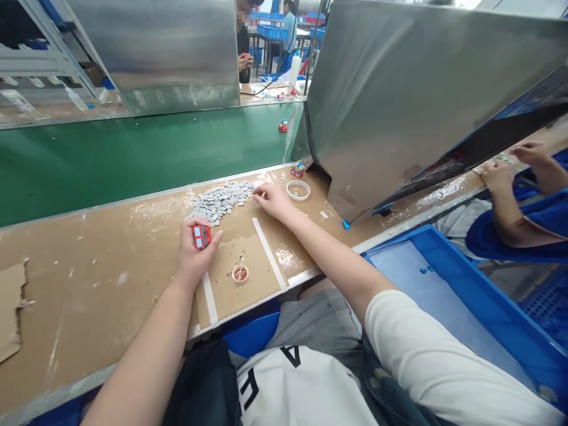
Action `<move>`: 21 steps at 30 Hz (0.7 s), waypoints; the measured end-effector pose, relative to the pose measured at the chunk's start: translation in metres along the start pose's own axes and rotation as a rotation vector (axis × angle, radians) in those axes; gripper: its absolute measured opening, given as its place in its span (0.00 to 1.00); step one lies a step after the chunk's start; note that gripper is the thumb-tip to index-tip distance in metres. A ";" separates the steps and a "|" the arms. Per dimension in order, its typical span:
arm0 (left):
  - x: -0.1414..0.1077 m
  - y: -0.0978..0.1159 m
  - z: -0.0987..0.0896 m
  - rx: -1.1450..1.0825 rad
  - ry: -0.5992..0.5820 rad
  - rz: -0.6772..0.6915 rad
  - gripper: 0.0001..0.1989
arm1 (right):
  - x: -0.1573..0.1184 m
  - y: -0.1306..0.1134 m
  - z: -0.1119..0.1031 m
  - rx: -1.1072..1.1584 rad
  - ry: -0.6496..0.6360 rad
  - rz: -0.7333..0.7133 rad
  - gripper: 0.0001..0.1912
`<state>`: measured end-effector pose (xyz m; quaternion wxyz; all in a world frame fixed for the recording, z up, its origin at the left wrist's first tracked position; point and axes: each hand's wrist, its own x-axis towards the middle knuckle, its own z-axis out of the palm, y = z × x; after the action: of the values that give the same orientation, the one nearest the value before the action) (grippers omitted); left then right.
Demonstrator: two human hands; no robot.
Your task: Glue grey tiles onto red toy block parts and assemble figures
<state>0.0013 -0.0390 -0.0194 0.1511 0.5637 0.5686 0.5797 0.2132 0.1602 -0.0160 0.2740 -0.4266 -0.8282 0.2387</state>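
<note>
The small cup (240,273) sits at four o'clock from my left hand (194,248), whose grip clasps the red toy (202,236) between thumb and fingers. At one o'clock lie gray pieces (219,202); my right hand (271,201) reaches their right end, pinching one or not, I cannot tell.

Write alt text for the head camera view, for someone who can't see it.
The left hand holds a small red toy vehicle over a brown-covered table, while the right hand reaches to the edge of a pile of small grey pieces. Nearby are a small cup and a roll of tape.
</note>
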 end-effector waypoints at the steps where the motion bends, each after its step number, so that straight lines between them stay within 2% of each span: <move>1: 0.000 0.000 0.000 -0.006 -0.006 0.006 0.19 | 0.007 0.004 0.001 -0.051 -0.023 0.013 0.11; 7: -0.001 0.001 0.001 -0.003 -0.033 0.065 0.17 | 0.020 0.013 0.011 -0.181 -0.103 0.025 0.13; 13: -0.004 0.011 -0.004 0.086 -0.111 -0.136 0.20 | 0.023 0.014 0.011 -0.176 -0.109 -0.014 0.10; 15: -0.004 0.013 -0.004 0.093 -0.133 -0.151 0.20 | 0.023 0.010 0.009 -0.152 -0.104 -0.038 0.10; 17: -0.005 0.014 -0.005 0.101 -0.125 -0.154 0.19 | 0.020 0.005 0.007 -0.111 -0.090 -0.056 0.12; 21: -0.005 0.009 -0.003 0.042 -0.032 -0.117 0.18 | 0.003 -0.013 0.013 0.031 -0.095 -0.070 0.16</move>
<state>0.0046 -0.0479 -0.0135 0.1822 0.5416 0.6101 0.5488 0.1961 0.1536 -0.0164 0.2491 -0.3814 -0.8509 0.2616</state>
